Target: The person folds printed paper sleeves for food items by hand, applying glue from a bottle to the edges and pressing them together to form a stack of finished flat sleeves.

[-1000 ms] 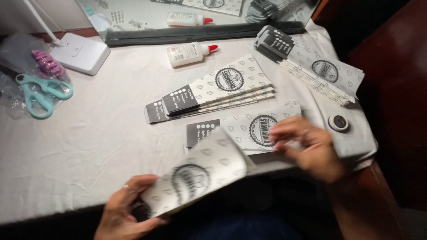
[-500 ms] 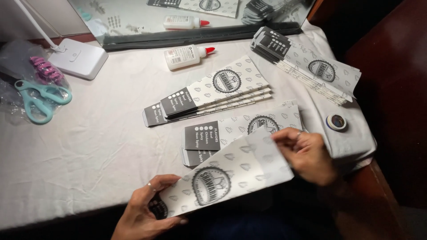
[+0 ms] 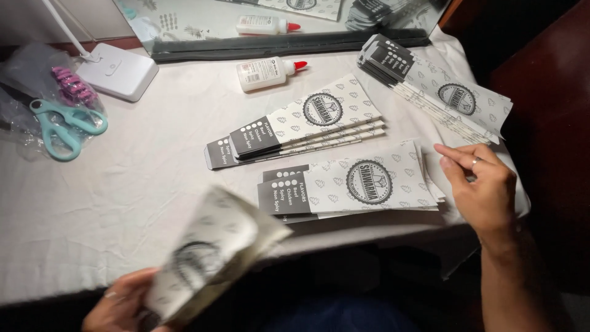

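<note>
- Since half a second earlier, the flat white patterned paper sleeve with a round black emblem [image 3: 212,261] had left the right hand [image 3: 485,190] and swung down to the lower left, blurred with motion and bowed open, held only by the left hand [image 3: 123,304] at the near edge of the desk [image 3: 123,203].
- That left hand's fingers were curled around the sleeve's lower end; the blur hid exactly how they gripped it.
- Meanwhile the right hand had let go and lay open, fingers loosely extended and holding nothing, just beside the right end of the near stack of matching sleeves [image 3: 353,187].
- Judging by the layout, the work looked partly done: three piles lay sorted, namely the near stack, a middle fanned stack [image 3: 298,132], and a far stack [image 3: 439,89] by the desk's right corner.
- How many sleeves remained to handle could not be told.
- A white glue bottle with a red cap [image 3: 267,72], teal-handled scissors [image 3: 64,126] and a white lamp base [image 3: 117,71] lay untouched, well apart from both hands.
</note>
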